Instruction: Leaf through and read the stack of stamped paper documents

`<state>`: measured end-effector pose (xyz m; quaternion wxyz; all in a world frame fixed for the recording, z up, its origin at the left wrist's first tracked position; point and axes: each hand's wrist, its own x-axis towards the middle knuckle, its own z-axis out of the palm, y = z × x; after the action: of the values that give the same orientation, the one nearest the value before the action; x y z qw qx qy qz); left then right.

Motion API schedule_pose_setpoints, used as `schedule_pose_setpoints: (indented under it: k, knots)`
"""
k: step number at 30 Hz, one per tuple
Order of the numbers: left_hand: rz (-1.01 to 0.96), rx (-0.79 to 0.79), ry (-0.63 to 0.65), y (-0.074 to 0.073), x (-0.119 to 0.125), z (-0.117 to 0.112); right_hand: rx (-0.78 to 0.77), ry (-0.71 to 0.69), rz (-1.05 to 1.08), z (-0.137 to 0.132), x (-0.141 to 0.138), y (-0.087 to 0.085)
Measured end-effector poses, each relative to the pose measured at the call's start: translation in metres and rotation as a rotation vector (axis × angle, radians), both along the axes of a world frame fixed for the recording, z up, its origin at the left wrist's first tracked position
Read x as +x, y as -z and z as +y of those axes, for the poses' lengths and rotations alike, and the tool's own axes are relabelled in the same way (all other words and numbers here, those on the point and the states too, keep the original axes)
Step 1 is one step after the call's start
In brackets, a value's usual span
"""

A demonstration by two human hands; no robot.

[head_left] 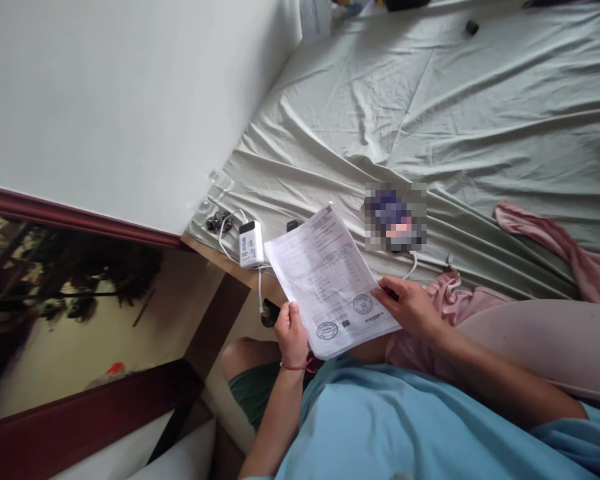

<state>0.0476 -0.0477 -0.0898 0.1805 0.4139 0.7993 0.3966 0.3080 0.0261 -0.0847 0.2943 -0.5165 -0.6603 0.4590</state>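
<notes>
Ann: What are the two hands doing?

Ben: They are both gripping a printed paper (330,283). The left hand (291,335) pinches it at the lower left edge, with the thumb on top. The right hand (413,308) pinches the right edge, near the lower corner.

Ann: Where is the paper?

Ben: It is up over the lap, and it tilts. Its far part is in front of the edge of a wrinkly, grey-green sheet (430,120).

Ann: What is on the paper?

Ben: Rows of tiny print, too small for me to read. Near the bottom there are two round stamps, one by each hand.

Ann: What else is close by?

Ben: A white power bank (251,245) is just left of the paper, with a white cord (221,237) looping beside it. Some dark, round things (220,221) lie next to that. I cannot tell what they are.

Ann: And past the right hand?

Ben: A phone (393,217) lies on the sheet, with blurry squares over it. A pink cloth (545,243) is farther right.

Ann: What is the person wearing?

Ben: A blue shirt (395,427), green shorts (250,393), and a red string bracelet (295,367) on the left wrist.
</notes>
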Motion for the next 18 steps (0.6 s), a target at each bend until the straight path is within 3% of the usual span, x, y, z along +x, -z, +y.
schedule_pose_setpoints:
  k: [4, 11, 18]
  knots:
    - [-0.052, 0.007, -0.019, 0.0, 0.0, 0.004, -0.024, -0.003, 0.018, 0.0, 0.0, -0.001]
    - [0.168, 0.0, -0.049, 0.013, 0.002, 0.007, -0.07, 0.067, 0.043, 0.001, -0.002, 0.003]
    - [0.017, -0.004, -0.034, 0.007, 0.001, 0.008, -0.033, 0.068, 0.035, 0.0, 0.0, 0.003]
